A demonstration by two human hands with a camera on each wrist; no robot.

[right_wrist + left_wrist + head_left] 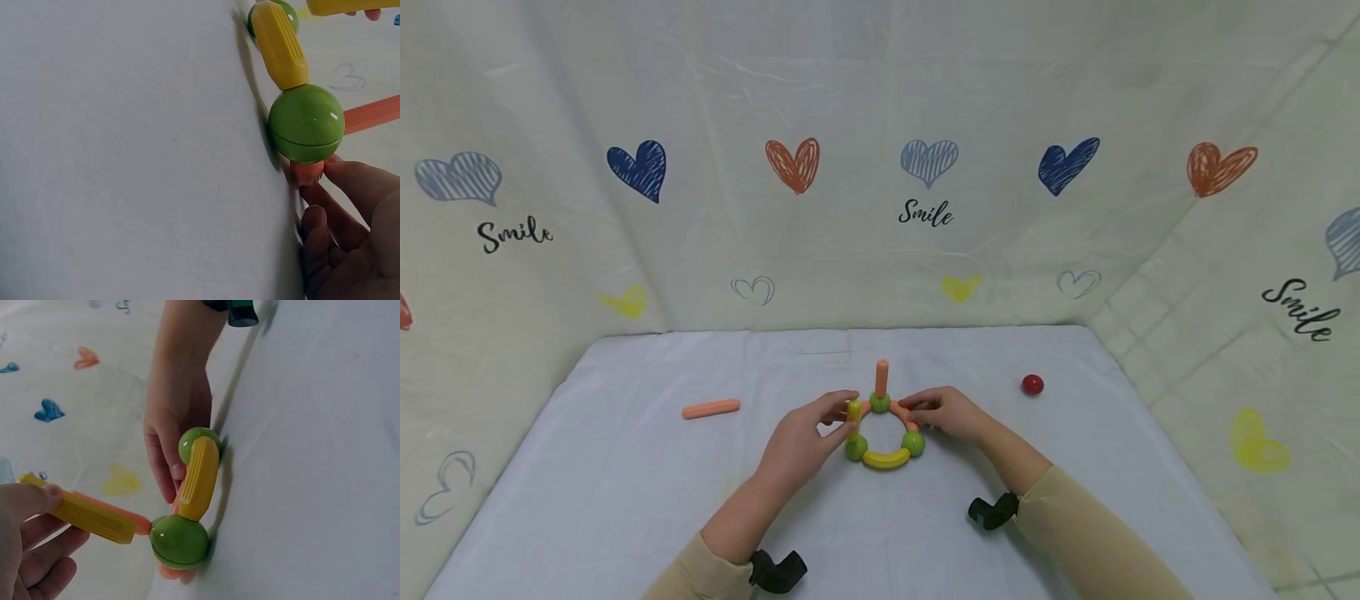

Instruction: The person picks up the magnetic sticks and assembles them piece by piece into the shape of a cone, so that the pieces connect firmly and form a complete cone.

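Note:
A ring of toy pieces lies on the table: green balls (913,443) joined by a curved yellow stick (886,459) at the front and curved orange sticks at the sides. An orange stick (882,379) stands upright on the back ball (880,402). My left hand (801,437) pinches another yellow stick (81,515) between thumb and fingers, over the ring's left side. In the left wrist view a small gap shows between that stick and the nearest green ball (180,542). At the ring's right side, my right hand (953,414) pinches an orange stick (306,172) beside a green ball (306,123).
A loose orange stick (711,408) lies on the white-covered table (587,500) at the left. Toward the back right sits a red ball (1033,384). A pale cloth (850,83) printed with hearts hangs behind the table and along its sides.

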